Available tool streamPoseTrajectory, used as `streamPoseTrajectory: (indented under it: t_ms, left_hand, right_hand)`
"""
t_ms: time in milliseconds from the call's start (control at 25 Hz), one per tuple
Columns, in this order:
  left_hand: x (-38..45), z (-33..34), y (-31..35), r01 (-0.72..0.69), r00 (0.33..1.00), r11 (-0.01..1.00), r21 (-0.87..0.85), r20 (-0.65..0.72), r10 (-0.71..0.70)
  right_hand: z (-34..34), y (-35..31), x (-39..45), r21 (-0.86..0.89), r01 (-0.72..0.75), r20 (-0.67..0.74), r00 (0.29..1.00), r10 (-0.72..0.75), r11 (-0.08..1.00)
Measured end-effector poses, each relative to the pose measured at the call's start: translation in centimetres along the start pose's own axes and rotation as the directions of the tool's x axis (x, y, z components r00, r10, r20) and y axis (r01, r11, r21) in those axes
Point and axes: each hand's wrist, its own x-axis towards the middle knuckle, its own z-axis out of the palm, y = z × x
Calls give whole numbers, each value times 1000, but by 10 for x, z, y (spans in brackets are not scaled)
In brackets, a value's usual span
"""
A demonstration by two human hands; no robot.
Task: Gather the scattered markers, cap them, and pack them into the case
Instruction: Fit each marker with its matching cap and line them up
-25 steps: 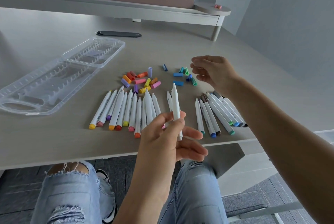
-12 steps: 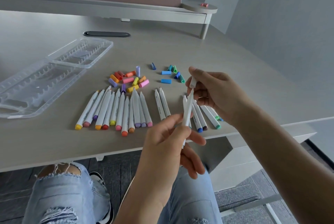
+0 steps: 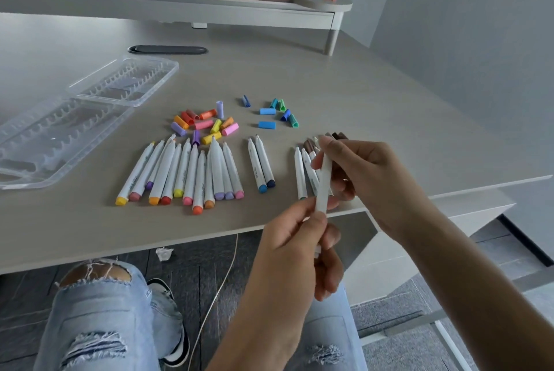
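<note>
Held item: one white marker (image 3: 323, 183), near upright and tilted slightly, above the worktop's (image 3: 374, 107) near edge. Left hand (image 3: 295, 246): grip clamped on the marker's lower end, thumb and fingers curled round the barrel. Right hand (image 3: 364, 174): grip clamped on the marker's upper end, fingertips pinching at the top; whether a cap sits there cannot be told. Main row of markers (image 3: 183, 172): white barrels side by side on the worktop, coloured ends (yellow, pink, orange, red, purple) toward the person. Pair of blue-ended markers (image 3: 261, 164): just right of that row, apart from it. Third group of markers (image 3: 301, 172): lying beneath the right hand, partly hidden. Warm-coloured caps (image 3: 204, 123): loose heap just beyond the main row. Blue and green caps (image 3: 277, 113): smaller cluster to the right of the heap. Clear case (image 3: 75, 119): lying open at the worktop's left, well apart from the held marker.
</note>
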Motion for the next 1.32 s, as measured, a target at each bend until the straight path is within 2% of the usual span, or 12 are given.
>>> streamPoseTrajectory:
  t_ms: [200,360,520,560,640,720,800,880,1040,1200,1320]
  left_hand:
    - [-8,22,-9,71,997,996,-60,10,-71]
    - [-5,40,-12,24,998,999,-35,-63,-26]
    - [-8,41,-11,104,994,989,103,-48,-99]
    - [-12,39,-11,109,993,987,118,-63,-102]
    - [-16,33,-11,97,989,988,123,-122,-82]
    - [-17,24,-8,74,983,992,101,-174,-56]
    - [-15,18,-3,43,978,995,86,-208,-24]
    - [-13,14,3,12,972,997,83,-236,7]
    - [-9,4,9,-39,946,998,57,-319,55]
    - [-10,-9,12,-103,900,994,25,-424,104]
    - [-10,-18,17,-123,883,992,12,-454,115]
  right_hand:
    - [-10,1,-25,42,-36,-92,995,40,998]
    - [-6,-1,-49,6,-48,-10,999,48,999]
    - [-35,-1,-31,91,-159,-170,970,173,983]
    - [-49,1,-17,46,-185,-235,953,191,982]
    - [-72,10,15,-226,-239,-345,926,152,944]
    - [-84,23,39,-556,-302,-382,920,85,774]
    - [-84,31,48,-695,-335,-367,926,87,636]
    - [-78,35,50,-727,-322,-353,933,72,607]
    - [-64,45,47,-724,-222,-327,944,-41,653]
    - [-51,43,40,-719,-174,-378,910,-169,673]
    - [-25,29,42,-707,-41,-333,900,-281,706]
